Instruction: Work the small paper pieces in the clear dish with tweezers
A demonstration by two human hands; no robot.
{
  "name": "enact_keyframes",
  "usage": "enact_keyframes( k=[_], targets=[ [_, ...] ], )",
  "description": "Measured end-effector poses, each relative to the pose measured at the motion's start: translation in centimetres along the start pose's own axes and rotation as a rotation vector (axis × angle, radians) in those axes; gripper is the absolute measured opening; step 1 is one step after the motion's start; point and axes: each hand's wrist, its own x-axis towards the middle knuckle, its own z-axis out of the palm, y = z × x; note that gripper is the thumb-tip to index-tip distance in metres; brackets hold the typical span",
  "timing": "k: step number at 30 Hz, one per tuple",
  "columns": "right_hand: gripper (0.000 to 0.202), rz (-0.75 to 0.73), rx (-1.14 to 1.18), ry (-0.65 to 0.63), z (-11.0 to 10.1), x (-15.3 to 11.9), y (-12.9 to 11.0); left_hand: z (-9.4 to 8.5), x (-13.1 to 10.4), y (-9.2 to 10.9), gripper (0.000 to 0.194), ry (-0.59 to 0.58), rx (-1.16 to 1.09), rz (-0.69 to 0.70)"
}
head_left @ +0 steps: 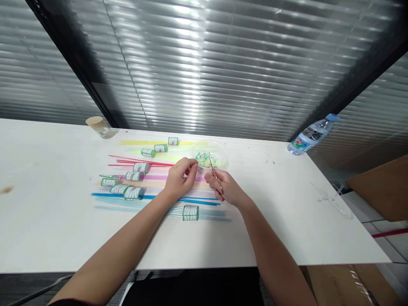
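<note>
My right hand [227, 187] is wrapped round a small pair of scissors [216, 176], whose blades point up over the near rim of a clear round dish [225, 156]. Small blue, green and yellow bits [204, 159] lie in the dish. Thumb and fingertips of my left hand [179, 177] are pinched together just left of the scissors; what they hold is too small to make out. Beneath both hands lie bundles of thin coloured sticks, among them red sticks [127, 161] and blue sticks [153, 197], several with patterned paper wraps [190, 213].
A jar with a wooden lid [101, 127] tilts at the table's back left. At the back right corner is a water bottle [308, 138]. Small blue scraps [270, 162] and a clear plastic item [330, 200] lie on the white table [287, 221]. Blinds rise behind.
</note>
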Motion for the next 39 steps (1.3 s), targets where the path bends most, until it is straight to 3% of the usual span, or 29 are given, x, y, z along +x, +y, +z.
enact_keyframes(
  k=[29,39],
  targets=[
    [0.049,0.059,-0.005,0.018,0.00,0.12,0.24,0.14,-0.11,-0.26,0.009,-0.022,0.040,0.032],
    [0.048,0.012,0.044,0.052,-0.03,0.07,0.00,0.25,-0.22,-0.44,0.009,-0.005,0.069,-0.041]
  ],
)
